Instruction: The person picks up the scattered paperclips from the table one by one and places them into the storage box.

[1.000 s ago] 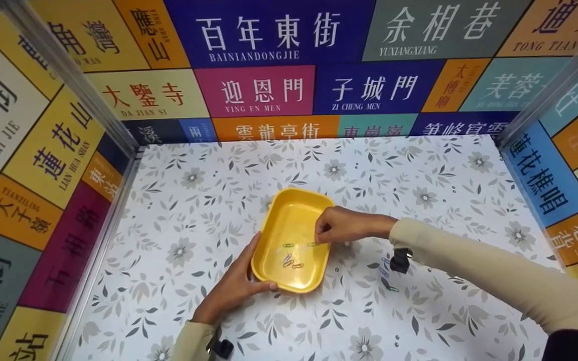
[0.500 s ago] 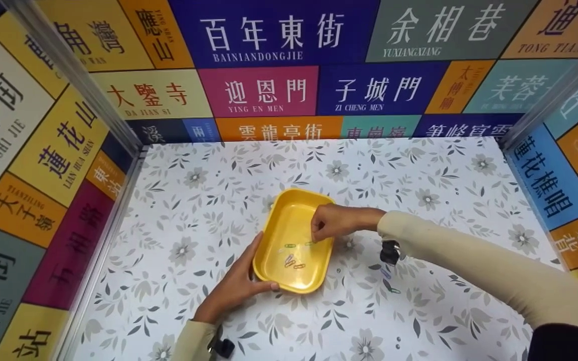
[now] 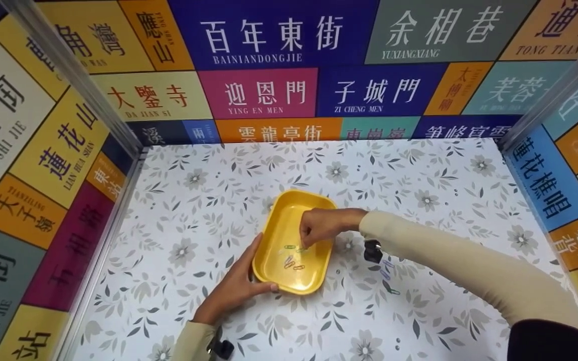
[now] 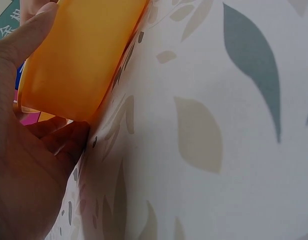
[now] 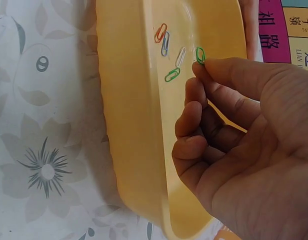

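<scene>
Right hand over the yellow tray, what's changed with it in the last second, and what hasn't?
The right hand has slid leftward from the far right rim to further over the inside of the yellow plastic tray, fingers curled, pinching a green paper clip. The left hand keeps gripping the tray's near left corner; the tray has not moved. The loose coloured paper clips in it and the ones on the floral tabletop lie as before.

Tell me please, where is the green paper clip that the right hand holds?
In the right wrist view, the green paper clip is pinched at the right hand's fingertips, over the yellow tray, beside the loose clips lying inside.
</scene>
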Demonstrator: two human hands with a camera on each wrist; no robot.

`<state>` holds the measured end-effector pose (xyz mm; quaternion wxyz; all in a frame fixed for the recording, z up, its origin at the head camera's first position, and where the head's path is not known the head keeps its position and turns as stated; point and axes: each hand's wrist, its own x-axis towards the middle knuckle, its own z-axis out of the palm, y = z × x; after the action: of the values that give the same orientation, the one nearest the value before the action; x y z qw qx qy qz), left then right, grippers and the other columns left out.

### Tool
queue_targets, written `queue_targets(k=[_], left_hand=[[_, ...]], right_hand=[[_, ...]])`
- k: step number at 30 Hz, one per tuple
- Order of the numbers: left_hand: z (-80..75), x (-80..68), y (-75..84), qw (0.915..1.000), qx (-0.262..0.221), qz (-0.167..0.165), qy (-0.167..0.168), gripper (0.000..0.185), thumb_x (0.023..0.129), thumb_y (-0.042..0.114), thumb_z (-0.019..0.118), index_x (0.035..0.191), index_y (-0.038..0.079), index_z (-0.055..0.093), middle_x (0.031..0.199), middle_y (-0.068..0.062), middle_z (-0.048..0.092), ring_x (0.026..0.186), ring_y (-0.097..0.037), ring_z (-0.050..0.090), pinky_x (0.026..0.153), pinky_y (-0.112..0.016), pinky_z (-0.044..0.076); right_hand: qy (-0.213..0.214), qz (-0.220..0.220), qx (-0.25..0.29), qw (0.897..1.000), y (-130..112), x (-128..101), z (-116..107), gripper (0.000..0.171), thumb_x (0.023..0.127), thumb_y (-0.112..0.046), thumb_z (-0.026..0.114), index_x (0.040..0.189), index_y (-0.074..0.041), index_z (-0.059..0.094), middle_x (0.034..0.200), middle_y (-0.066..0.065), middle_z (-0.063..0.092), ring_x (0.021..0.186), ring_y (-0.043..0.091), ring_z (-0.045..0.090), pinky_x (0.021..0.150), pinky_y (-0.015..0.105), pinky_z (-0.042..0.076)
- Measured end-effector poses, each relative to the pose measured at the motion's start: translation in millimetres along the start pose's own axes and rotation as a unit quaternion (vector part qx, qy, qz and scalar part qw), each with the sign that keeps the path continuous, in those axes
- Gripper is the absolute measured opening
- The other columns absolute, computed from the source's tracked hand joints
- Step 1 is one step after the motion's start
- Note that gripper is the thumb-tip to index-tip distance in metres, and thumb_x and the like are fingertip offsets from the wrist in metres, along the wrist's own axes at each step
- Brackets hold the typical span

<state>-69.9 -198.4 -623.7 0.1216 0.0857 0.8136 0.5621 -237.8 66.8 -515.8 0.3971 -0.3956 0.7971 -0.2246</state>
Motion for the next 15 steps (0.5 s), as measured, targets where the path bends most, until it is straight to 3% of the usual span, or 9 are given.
queue_targets(k=[5,11,15], left_hand=[[0.7,0.1,-0.9,0.9999,0.007,0.008,-0.003,0.133,0.081,0.052,0.097,0.180,0.030,0.011,0.184,0.007,0.015,0.168,-0.020,0.018,0.135,-0.049,0.014],[0.2,1.5,-2.4,1.0000,0.000,0.005,-0.003,0.133,0.081,0.051,0.098,0.179,0.032,0.011,0.182,0.014,0.015,0.167,-0.013,0.018,0.135,-0.043,0.016],[-0.7,1.7,-2.4,0.9999,0.008,0.006,-0.001,0.133,0.081,0.052,0.098,0.179,0.033,0.011,0.182,0.014,0.015,0.167,-0.014,0.018,0.135,-0.043,0.015]], right_hand=[[-0.003,-0.002,-0.017,1.000,-2.4,4.3,-1.6,0.010,0.096,-0.009,0.079,0.095,0.000,0.084,0.079,0.001,0.073,0.064,0.005,0.052,0.063,0.019,0.042],[-0.004,-0.020,-0.052,0.998,-2.8,13.1,-3.6,0.012,0.096,-0.008,0.077,0.095,0.000,0.085,0.081,0.010,0.077,0.060,0.003,0.050,0.060,0.018,0.039],[-0.018,-0.020,-0.048,0.998,-2.7,20.4,-3.1,0.013,0.097,-0.007,0.075,0.091,0.001,0.083,0.070,0.001,0.068,0.057,0.003,0.047,0.058,0.019,0.037]])
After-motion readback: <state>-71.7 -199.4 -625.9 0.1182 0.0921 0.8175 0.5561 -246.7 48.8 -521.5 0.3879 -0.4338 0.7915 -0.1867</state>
